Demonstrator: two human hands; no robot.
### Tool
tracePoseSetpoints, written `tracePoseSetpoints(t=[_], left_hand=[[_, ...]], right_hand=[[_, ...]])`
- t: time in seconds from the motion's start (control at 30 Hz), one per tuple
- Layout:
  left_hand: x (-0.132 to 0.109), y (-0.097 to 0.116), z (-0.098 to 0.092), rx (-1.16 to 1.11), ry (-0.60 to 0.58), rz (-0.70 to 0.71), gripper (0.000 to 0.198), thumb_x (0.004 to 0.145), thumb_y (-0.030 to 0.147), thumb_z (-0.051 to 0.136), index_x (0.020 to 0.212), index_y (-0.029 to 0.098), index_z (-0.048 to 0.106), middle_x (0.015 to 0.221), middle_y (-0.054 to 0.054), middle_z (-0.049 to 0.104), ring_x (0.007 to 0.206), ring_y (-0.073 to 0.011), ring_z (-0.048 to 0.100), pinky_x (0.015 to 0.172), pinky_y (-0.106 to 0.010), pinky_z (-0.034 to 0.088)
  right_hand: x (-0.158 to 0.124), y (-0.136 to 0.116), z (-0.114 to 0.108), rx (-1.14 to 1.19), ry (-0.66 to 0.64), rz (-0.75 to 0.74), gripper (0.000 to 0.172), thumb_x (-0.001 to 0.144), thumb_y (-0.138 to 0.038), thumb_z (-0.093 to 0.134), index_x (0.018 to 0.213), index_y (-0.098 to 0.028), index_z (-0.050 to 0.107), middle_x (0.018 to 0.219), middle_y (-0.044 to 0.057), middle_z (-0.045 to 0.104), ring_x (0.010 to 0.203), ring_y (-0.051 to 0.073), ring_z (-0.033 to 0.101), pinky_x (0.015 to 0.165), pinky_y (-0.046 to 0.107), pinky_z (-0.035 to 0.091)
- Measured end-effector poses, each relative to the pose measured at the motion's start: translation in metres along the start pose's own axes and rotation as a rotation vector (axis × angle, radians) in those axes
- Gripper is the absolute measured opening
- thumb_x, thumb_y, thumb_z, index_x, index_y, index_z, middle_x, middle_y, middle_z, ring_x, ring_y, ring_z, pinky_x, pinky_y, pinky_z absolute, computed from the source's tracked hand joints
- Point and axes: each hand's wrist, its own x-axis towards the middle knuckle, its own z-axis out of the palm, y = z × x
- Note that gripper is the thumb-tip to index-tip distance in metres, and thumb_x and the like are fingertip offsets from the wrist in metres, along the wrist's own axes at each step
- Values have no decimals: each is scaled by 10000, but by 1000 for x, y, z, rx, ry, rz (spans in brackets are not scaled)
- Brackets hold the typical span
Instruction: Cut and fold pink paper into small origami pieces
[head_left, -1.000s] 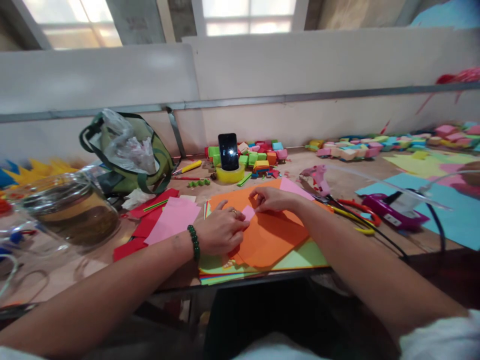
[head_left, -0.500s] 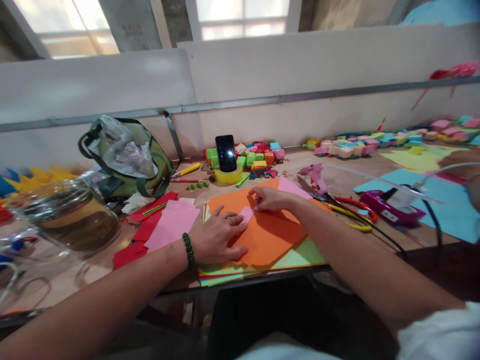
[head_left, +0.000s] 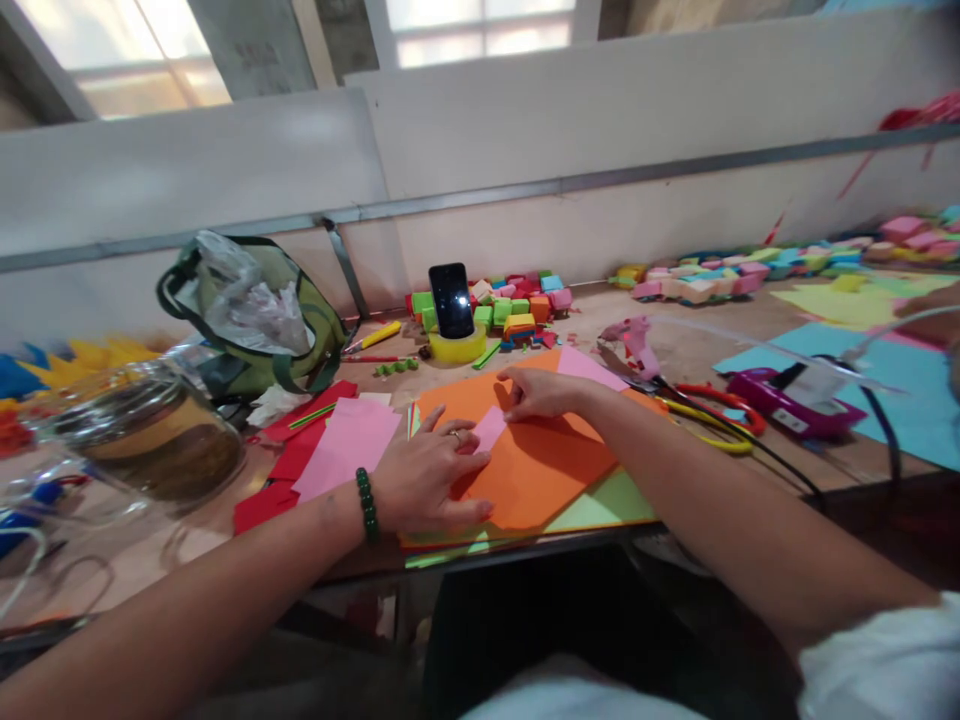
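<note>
A small pink piece of paper (head_left: 490, 430) lies on a larger orange sheet (head_left: 555, 470), which tops a stack of coloured paper (head_left: 600, 500) at the table's front edge. My left hand (head_left: 435, 468), with a ring and a green bead bracelet, rests flat with fingers apart, its fingertips on the pink piece's left side. At the piece's right edge is my right hand (head_left: 538, 392), its fingers curled and its thumb against the paper. Pink sheets (head_left: 349, 445) and red paper (head_left: 289, 460) lie left of the stack.
A phone (head_left: 451, 300) leans upright at a yellow tape roll (head_left: 457, 347), before colourful paper blocks (head_left: 517, 315). A pink glue gun (head_left: 637, 345), scissors (head_left: 712, 425) and a purple power strip (head_left: 795, 400) lie right. Left are a jar (head_left: 172, 440) and a green bag (head_left: 315, 310). Another person's hand (head_left: 930, 310) shows far right.
The view has shifted slightly. My left hand has drawn back a little to the left, showing more of the pink piece. My right hand stays at its right edge.
</note>
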Motion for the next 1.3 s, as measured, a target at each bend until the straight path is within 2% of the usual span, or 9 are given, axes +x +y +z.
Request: tracePoseSetpoints(t=[0.1, 0.2, 0.3, 0.6, 0.77, 0.93, 1.07, 1.17, 1.3], left_hand=[[-6, 3, -1, -13, 16, -23, 502, 827, 577, 502, 1178, 237, 620, 1197, -114, 604, 1233, -350, 430, 1046, -594, 176], [-9, 5, -2, -11, 28, -56, 555, 798, 597, 522, 1210, 237, 613, 1160, -119, 600, 1112, -325, 500, 1002, -552, 260], [-10, 7, -3, -6, 12, -69, 592, 794, 625, 504, 1232, 238, 600, 1094, -117, 615, 1043, -306, 525, 996, -553, 256], [-38, 10, 0, -160, -23, -112, 625, 828, 561, 519, 1359, 235, 468, 1415, -109, 470, 1289, -329, 401, 1095, -553, 141], [-37, 11, -5, -225, -45, -169, 570, 904, 539, 416, 1378, 224, 451, 1398, -98, 489, 1250, -282, 428, 1065, -481, 245], [-21, 14, -7, -91, -35, -158, 637, 849, 643, 429, 1323, 231, 532, 1221, -123, 595, 1067, -298, 509, 981, -502, 288], [-18, 13, -8, -88, -33, -146, 642, 838, 666, 430, 1315, 250, 538, 1222, -116, 593, 1073, -298, 518, 994, -524, 251], [-20, 14, -9, -101, -43, -150, 662, 824, 684, 435, 1308, 246, 545, 1228, -125, 593, 1102, -303, 517, 1020, -542, 218], [-25, 18, -7, -102, -40, -167, 663, 827, 667, 450, 1319, 231, 534, 1272, -135, 562, 1159, -311, 489, 1046, -542, 212]], right_hand=[[-2, -2, 1, -22, 7, -6, 829, 696, -354, 727, 1401, -108, 368, 929, 88, 683, 762, 199, 635, 645, 267, 474], [-3, -6, 3, -52, 14, -15, 996, 593, -482, 786, 1418, -126, 356, 988, 102, 679, 844, 242, 639, 711, 297, 479], [-2, -8, 3, -75, 17, -17, 1125, 498, -500, 834, 1434, -124, 336, 1043, 119, 668, 934, 278, 627, 781, 314, 470], [-5, -8, 1, -57, -2, -16, 872, 662, -330, 752, 1414, -114, 366, 993, 105, 679, 835, 226, 641, 704, 279, 476], [-7, -11, 1, -71, 4, -6, 863, 669, -328, 738, 1411, -84, 372, 993, 114, 684, 878, 246, 646, 747, 286, 472], [-10, -18, 6, -117, 5, -20, 1048, 604, -558, 747, 1448, -110, 317, 1206, 168, 617, 1052, 315, 603, 866, 349, 458], [-12, -24, 10, -239, 9, -28, 1206, 534, -689, 715, 1484, -128, 227, 1356, 204, 503, 1171, 367, 530, 934, 420, 431], [-9, -20, 8, -225, -13, -17, 1144, 587, -590, 741, 1483, -114, 213, 1282, 188, 570, 1113, 325, 578, 918, 374, 444], [-5, -8, 0, -202, -3, 8, 911, 722, -408, 689, 1460, -104, 251, 1107, 142, 669, 995, 270, 636, 843, 329, 469]])
